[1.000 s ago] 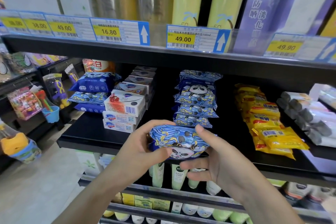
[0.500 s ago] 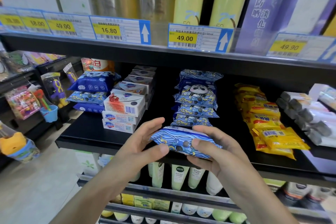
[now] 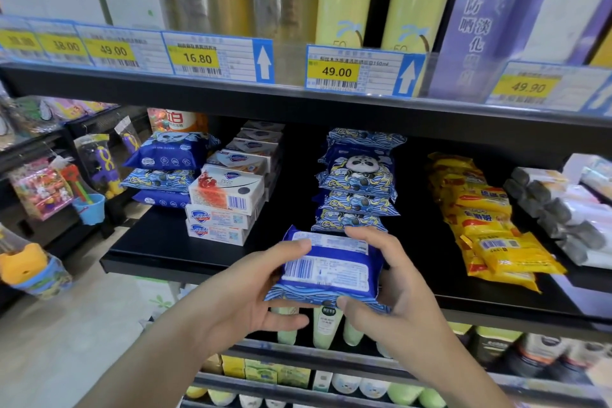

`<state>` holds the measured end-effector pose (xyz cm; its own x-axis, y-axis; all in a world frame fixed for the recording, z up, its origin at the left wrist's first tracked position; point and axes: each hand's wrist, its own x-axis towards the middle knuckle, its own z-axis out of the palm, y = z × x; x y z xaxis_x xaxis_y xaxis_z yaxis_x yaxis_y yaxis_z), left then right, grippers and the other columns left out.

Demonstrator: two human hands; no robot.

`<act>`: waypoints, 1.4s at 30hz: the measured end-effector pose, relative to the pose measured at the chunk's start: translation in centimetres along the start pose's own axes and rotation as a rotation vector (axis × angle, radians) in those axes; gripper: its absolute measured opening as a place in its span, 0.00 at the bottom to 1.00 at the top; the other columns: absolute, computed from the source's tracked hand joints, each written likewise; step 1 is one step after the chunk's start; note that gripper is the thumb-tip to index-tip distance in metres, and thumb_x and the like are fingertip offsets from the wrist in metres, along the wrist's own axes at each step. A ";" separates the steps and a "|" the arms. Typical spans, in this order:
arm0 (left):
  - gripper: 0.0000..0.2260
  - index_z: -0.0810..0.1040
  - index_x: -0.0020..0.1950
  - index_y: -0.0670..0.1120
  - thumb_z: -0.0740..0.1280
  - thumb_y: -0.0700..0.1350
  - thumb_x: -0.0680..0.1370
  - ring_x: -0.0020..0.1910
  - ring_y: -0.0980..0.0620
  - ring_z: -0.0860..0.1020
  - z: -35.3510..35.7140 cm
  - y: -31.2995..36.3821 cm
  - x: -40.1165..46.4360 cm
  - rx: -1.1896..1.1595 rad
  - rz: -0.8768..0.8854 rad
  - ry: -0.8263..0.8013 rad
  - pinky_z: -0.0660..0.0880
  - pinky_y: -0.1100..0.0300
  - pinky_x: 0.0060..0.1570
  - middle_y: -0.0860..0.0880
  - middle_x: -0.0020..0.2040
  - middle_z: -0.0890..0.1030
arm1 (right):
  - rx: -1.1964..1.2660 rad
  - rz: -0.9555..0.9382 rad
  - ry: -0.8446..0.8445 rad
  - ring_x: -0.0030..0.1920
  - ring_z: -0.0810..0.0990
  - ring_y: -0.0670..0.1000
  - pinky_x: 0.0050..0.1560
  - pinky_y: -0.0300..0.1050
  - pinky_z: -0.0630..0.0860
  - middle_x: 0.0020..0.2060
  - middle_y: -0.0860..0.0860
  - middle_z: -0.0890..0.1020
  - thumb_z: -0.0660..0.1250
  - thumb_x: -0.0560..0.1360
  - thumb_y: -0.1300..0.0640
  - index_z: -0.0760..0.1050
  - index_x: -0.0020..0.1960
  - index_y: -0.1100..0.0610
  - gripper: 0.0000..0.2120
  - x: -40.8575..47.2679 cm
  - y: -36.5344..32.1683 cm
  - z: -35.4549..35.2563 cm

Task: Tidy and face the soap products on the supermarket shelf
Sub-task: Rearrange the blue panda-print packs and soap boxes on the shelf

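At nine o'clock we see the black shelf carrying blue soap packs stacked three high, with a stack of white boxed soap bars just beside them on the right. Toward twelve o'clock stands a pile of blue panda-print packs, and at three o'clock a row of yellow packs lies along the shelf, with grey rolls beyond.

At the centre, in front of the shelf edge and just below the panda pile, we hold one blue soap pack with its back turned up: a white label panel with a barcode on dark blue, wave print along the lower edge. Our left hand grips its left end, thumb on top, fingers curled beneath. Our right hand clamps the right end, fingers over the far edge, thumb at the near edge.
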<state>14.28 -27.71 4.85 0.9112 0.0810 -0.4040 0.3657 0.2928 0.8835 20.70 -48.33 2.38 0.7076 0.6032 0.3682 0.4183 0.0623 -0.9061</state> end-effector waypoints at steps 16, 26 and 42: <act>0.21 0.82 0.62 0.57 0.78 0.47 0.69 0.57 0.49 0.86 -1.3 -1.9 -0.5 0.090 0.303 0.025 0.84 0.57 0.50 0.51 0.59 0.87 | -0.011 0.099 0.190 0.62 0.82 0.44 0.54 0.43 0.83 0.73 0.30 0.67 0.74 0.67 0.29 0.58 0.76 0.28 0.43 0.0 -1.5 -0.1; 0.24 0.81 0.60 0.57 0.81 0.45 0.66 0.58 0.45 0.84 -1.8 -2.4 -0.5 0.218 0.641 0.039 0.82 0.55 0.57 0.46 0.58 0.86 | 0.224 0.616 0.060 0.47 0.89 0.57 0.44 0.55 0.86 0.52 0.41 0.86 0.68 0.57 0.18 0.82 0.55 0.34 0.33 1.7 -2.6 -1.0; 0.29 0.79 0.68 0.61 0.79 0.40 0.71 0.64 0.50 0.80 -1.8 -2.4 -1.5 0.413 0.653 0.029 0.78 0.45 0.66 0.54 0.66 0.82 | 0.486 0.597 0.066 0.47 0.87 0.62 0.45 0.49 0.86 0.53 0.63 0.86 0.81 0.66 0.50 0.85 0.58 0.54 0.21 1.5 -2.2 0.5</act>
<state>11.68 -26.82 2.87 0.9631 0.1421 0.2285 -0.1979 -0.2016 0.9593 20.61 -47.19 4.81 0.7733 0.5970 -0.2137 -0.3312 0.0929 -0.9390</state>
